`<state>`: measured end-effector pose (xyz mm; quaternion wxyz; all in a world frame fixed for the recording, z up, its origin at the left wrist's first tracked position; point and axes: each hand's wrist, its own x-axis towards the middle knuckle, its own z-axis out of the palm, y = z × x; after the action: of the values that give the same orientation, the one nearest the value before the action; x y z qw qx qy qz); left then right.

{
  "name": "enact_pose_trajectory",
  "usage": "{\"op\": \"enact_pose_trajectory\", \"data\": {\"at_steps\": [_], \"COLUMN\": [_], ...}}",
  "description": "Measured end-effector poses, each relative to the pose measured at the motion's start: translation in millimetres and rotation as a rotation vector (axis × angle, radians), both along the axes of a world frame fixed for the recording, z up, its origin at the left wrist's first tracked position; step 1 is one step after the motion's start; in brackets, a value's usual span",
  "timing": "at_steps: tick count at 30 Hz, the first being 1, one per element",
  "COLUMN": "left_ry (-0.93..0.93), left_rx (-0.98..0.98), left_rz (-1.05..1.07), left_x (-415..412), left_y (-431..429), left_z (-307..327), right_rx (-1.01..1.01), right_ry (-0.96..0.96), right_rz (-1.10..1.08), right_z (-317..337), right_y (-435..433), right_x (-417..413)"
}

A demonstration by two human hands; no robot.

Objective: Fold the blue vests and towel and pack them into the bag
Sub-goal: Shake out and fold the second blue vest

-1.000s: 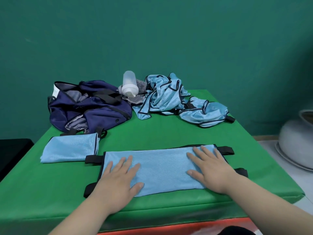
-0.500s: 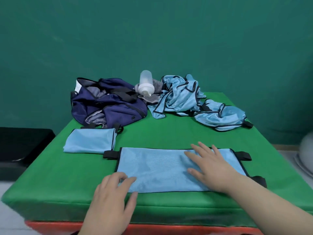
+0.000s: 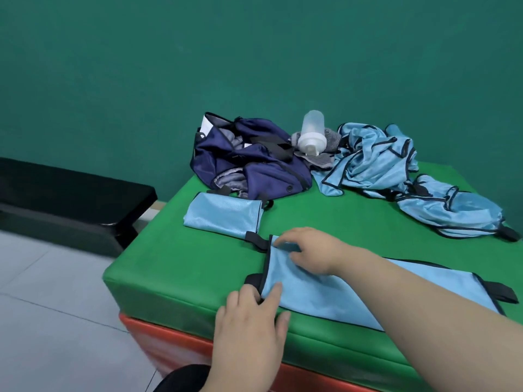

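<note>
Showing the head view: the flattened vest [image 3: 353,301] lies along the near edge of the green table [image 3: 175,267]. The right hand [image 3: 308,253] reaches across to its far-left corner, fingertips curled and pinching the cloth. The left hand [image 3: 249,321] rests at the near-left corner, fingers together over the black strap; whether it grips cannot be told. From the hands, the folded vest [image 3: 223,215] lies at ten o'clock, the bag [image 3: 254,162] at eleven, the bottle [image 3: 311,134] at twelve and the crumpled vests [image 3: 396,176] at two.

looks like a gym or sports room: green padded block [image 3: 353,222] (on a red base [image 3: 169,343]), black padded bench [image 3: 70,199], teal wall [image 3: 254,52], pale tiled floor [image 3: 42,306].
</note>
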<state>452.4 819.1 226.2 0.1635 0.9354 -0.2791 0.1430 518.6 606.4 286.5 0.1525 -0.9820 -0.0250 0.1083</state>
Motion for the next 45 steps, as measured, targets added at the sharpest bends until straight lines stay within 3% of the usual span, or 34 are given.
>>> {"op": "enact_pose_trajectory", "data": {"at_steps": [11, 18, 24, 28, 33, 40, 45], "left_ry": [0.065, 0.119, 0.385, 0.384, 0.300, 0.194, 0.262], "left_rx": [-0.066, -0.166, -0.535, -0.764, -0.896, -0.845, -0.877], "left_rz": [0.017, 0.035, 0.003, -0.073, -0.248, -0.403, -0.511], "left_x": [20, 29, 31, 31, 34, 22, 14], "left_y": [-4, -5, -3, -11, -24, -26, -20], "left_z": [-2, 0, 23, 60, 143, 244, 282], "right_rx": [-0.069, 0.165, 0.461, 0.569, 0.668, 0.831, 0.836], "right_ry": [-0.086, -0.006, -0.123, -0.262, -0.457, -0.661, -0.772], "right_rz": [-0.053, -0.200, -0.362, -0.380, -0.423, -0.386, -0.382], "right_z": [-5, 18, 56, 94, 152, 231, 257], "right_y": [8, 3, -9, -18, -29, -29, -19], "right_x": [13, 5, -25, -52, -91, -155, -189]}}
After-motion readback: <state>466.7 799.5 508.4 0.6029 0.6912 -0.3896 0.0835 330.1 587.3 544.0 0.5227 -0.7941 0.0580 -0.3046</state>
